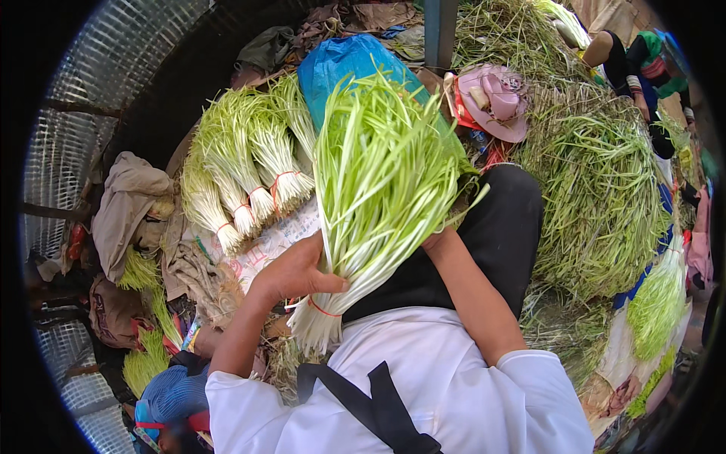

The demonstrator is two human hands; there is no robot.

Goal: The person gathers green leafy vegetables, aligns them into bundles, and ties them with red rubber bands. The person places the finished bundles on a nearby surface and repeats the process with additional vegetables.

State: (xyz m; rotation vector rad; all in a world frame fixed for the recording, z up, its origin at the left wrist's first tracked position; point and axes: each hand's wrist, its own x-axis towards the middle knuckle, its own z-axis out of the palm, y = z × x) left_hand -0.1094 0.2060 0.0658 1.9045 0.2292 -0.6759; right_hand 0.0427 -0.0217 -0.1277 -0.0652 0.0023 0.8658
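A large bundle of blanched garlic chives [385,170] is in front of me, its white stem ends towards my lap and its green leaves fanned away. My left hand [303,272] grips its left side, the thumb across the white stems. Just below that thumb a red tie [324,309] circles the stems. On the right side my right hand [439,238] holds the bundle lower among the leaves; its fingers are mostly hidden by them. To the left, several tied chive bundles [249,164] lie side by side, their stem ends on a printed white sack [278,238].
Behind the held bundle is a blue plastic sack [357,62]. A pink hat [496,99] lies beside a metal post [440,34]. Loose greens [595,204] are heaped at right, with another tied bundle [661,301] beyond. Other people [641,74] are at the upper right and lower left [176,391].
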